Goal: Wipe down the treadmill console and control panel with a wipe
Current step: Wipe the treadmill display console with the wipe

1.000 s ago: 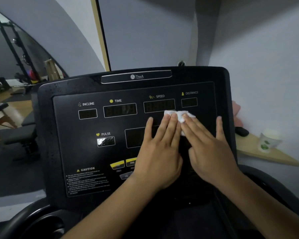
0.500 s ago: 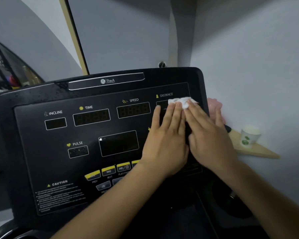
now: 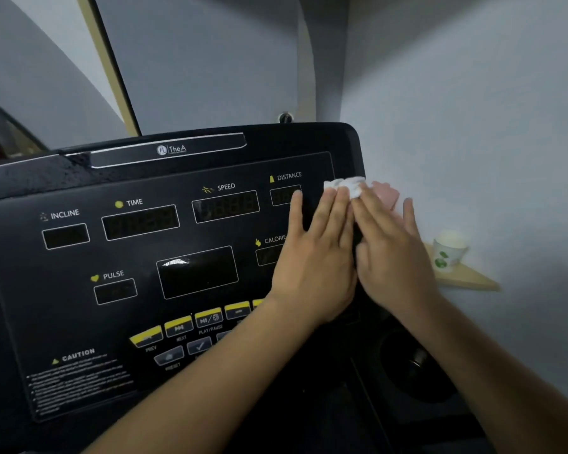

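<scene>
- Both hands flat, fingers extended and close together, pressed side by side on the console [image 3: 79,178] at its upper right corner.
- Left hand [image 3: 315,253] and right hand [image 3: 394,253] pinning 1 crumpled white wipe [image 3: 345,185] under the fingertips; neither hand curled round it.
- Wipe ahead of the fingers, just right of the DISTANCE window [image 3: 284,194], touching the right rim.
- Long axis of wipe roughly left to right, across the fingers; pointing direction unclear, too bunched.
- Right hand nearer the edge; unwiped control panel [image 3: 138,257] lying to the left, so next stroke probably leftward or downward.
</scene>
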